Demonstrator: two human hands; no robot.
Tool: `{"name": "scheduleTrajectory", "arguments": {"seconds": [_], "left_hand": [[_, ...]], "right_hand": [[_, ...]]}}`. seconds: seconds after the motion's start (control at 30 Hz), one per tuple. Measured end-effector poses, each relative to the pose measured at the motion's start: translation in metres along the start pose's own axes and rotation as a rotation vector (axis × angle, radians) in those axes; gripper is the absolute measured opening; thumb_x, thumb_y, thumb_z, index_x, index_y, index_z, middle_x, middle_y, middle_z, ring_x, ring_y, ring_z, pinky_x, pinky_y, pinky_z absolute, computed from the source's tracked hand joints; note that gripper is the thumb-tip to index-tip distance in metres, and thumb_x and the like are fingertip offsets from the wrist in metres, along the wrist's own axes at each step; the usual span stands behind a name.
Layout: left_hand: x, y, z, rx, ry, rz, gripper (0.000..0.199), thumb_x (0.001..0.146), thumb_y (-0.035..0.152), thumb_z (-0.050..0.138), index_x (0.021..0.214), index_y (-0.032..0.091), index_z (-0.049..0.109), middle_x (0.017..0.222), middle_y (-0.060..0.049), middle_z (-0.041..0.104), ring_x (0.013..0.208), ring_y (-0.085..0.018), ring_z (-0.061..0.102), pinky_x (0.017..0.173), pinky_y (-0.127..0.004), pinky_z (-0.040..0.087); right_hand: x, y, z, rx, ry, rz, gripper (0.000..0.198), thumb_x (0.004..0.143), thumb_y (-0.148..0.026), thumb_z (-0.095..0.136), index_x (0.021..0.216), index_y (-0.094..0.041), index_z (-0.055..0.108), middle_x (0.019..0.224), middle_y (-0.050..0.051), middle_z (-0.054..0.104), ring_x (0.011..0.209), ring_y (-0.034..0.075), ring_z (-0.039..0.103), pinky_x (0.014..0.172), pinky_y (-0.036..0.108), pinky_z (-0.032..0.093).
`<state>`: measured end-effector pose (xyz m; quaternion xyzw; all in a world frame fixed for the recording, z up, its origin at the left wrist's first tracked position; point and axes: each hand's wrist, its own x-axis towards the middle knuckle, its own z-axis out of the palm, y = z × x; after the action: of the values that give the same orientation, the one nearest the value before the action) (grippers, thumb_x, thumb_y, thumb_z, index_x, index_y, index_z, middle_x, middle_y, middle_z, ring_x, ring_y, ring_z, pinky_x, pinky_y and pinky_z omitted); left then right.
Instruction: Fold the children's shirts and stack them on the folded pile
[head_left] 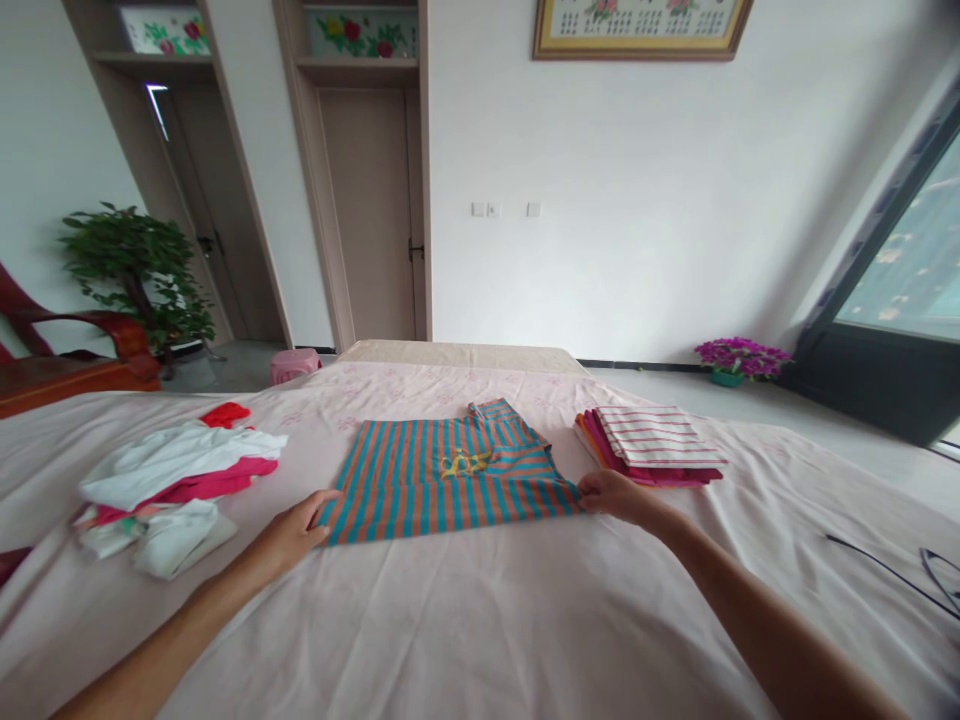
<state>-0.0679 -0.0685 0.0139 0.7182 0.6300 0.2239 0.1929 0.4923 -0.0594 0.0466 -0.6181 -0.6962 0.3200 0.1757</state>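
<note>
A teal and orange striped shirt point(420, 500) with a yellow print lies spread on the pale pink bedsheet point(480, 620), its near edge straight and folded. My left hand point(304, 525) pinches the near left corner of the shirt. At the near right corner, my right hand point(604, 495) is closed on the cloth as well. Just beyond my right hand sits a stack of folded clothes point(660, 440), a white one with red stripes on top. To the left lies a loose heap of white and red clothes point(180, 470).
Eyeglasses point(930, 575) lie at the right edge of the sheet. A pink stool point(295, 365) and a wooden armchair point(112, 345) stand beyond on the left. A pot of purple flowers point(741, 358) is on the floor at the right, near the wall.
</note>
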Motion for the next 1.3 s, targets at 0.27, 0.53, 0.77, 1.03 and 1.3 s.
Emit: {"name": "scheduleTrajectory", "arguments": {"seconds": [0.27,0.53,0.77,1.03,1.3], "left_hand": [[-0.004,0.051,0.006,0.328,0.251,0.192,0.038,0.091,0.029,0.041,0.121,0.020,0.063,0.126,-0.009,0.063,0.115,-0.021,0.060,0.102,-0.035,0.044],[-0.006,0.086,0.065,0.336,0.046,0.356,0.050,0.097,0.041,0.037,0.141,0.019,0.051,0.148,-0.009,0.048,0.139,-0.024,0.041,0.116,-0.043,0.033],[-0.013,0.063,0.061,0.476,0.056,0.346,0.058,0.096,0.057,0.034,0.147,0.032,0.041,0.156,-0.008,0.036,0.145,-0.029,0.031,0.116,-0.054,0.024],[-0.008,0.044,0.052,0.508,0.181,0.123,0.050,0.098,0.043,0.036,0.140,0.023,0.053,0.150,-0.011,0.046,0.141,-0.029,0.037,0.114,-0.051,0.028],[-0.012,0.038,0.050,0.598,0.171,0.037,0.058,0.095,0.050,0.040,0.145,0.023,0.046,0.155,-0.013,0.039,0.143,-0.036,0.032,0.113,-0.057,0.021]], "right_hand": [[-0.006,-0.065,0.016,-0.512,0.325,-0.066,0.033,0.094,-0.033,0.042,0.113,-0.023,0.068,0.110,0.008,0.071,0.104,0.023,0.065,0.086,0.031,0.046],[0.030,-0.070,0.111,-0.776,0.325,-0.375,0.058,0.101,-0.045,0.032,0.150,-0.014,0.037,0.156,0.013,0.034,0.145,0.028,0.027,0.116,0.046,0.028],[0.039,-0.036,0.098,-0.878,0.351,-0.211,0.056,0.101,-0.044,0.028,0.150,-0.019,0.037,0.157,0.012,0.031,0.145,0.029,0.028,0.112,0.052,0.031],[0.032,-0.048,0.092,-0.844,0.278,-0.122,0.051,0.102,-0.043,0.028,0.148,-0.025,0.041,0.159,0.010,0.029,0.146,0.028,0.024,0.112,0.056,0.027],[0.027,-0.030,0.069,-0.788,0.296,0.026,0.047,0.102,-0.040,0.027,0.143,-0.028,0.046,0.155,0.009,0.037,0.143,0.028,0.030,0.110,0.057,0.027]]}}
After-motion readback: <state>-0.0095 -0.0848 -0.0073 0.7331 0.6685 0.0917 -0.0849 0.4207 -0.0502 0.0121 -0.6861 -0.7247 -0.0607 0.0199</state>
